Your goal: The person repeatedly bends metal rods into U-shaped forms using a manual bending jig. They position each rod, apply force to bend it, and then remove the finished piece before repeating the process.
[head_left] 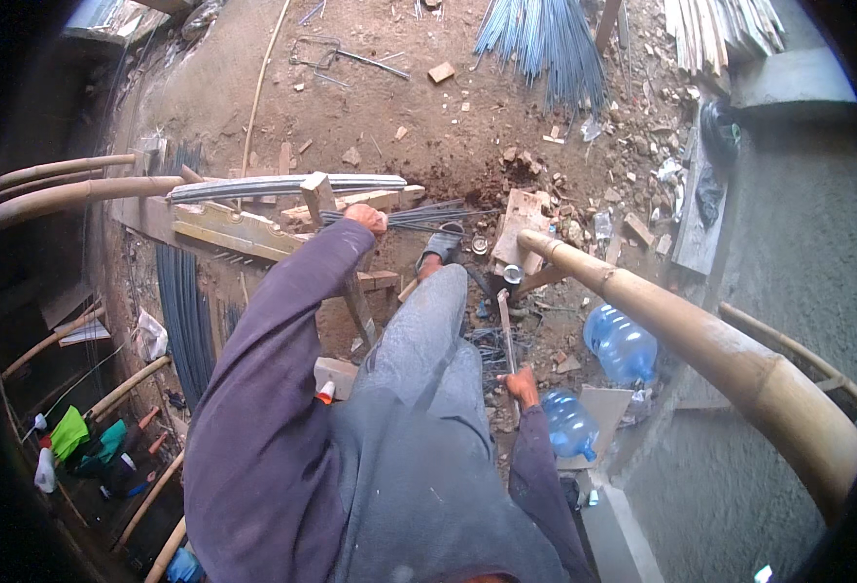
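Note:
My left hand [365,219] is closed around one end of a bundle of thin dark steel rods [438,216], beside a short wooden post [318,194] on a rough timber bench [229,229]. The rods' free ends point right, above my sandalled foot [441,245]. Lower on the right, my right hand [523,387] grips a long, narrow metal bar [507,330]. The bar slants up toward a small round metal tin [513,274] by a wooden block [520,225]. What kind of tool the bar is, I cannot make out.
A thick bamboo pole [681,330] slants across the right side. Two blue water jugs [621,342] lie beneath it. Long steel rods [550,49] are heaped at the far side. Rubble [642,146] borders the grey concrete [788,243]; more bamboo [88,189] juts in from the left.

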`<state>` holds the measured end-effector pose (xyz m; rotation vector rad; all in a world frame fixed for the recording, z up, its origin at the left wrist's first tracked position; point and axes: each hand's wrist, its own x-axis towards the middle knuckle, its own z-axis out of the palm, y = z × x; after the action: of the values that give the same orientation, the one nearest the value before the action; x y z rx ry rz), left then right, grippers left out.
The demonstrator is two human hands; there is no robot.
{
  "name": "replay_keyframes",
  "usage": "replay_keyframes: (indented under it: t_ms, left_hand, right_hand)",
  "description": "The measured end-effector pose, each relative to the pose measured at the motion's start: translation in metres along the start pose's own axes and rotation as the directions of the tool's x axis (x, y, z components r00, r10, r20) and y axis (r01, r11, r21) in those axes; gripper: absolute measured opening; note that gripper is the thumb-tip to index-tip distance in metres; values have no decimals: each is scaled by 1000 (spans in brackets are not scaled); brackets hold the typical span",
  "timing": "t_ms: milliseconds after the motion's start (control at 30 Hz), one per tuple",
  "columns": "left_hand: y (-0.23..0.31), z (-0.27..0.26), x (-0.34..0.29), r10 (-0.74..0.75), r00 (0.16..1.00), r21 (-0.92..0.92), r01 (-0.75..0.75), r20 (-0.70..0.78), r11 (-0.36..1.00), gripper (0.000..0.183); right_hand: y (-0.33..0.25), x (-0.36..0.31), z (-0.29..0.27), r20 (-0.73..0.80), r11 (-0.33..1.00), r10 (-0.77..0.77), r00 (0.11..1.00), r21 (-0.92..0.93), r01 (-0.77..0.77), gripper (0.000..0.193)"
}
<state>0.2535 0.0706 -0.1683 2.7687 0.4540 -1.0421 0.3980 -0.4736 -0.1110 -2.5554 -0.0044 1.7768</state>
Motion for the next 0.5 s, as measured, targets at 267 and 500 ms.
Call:
replay_keyframes:
  t_ms: [267,500]
  left_hand:
    - [-17,-9,-25,26,999,32,-25,-22,999,20]
    - [-25,-34,-44,106,994,-70,-105,13,992,18]
  right_hand:
    - [37,3,26,-89,995,31,996,-88,-39,60]
    - [50,12,24,-17,999,37,999,-35,-38,53]
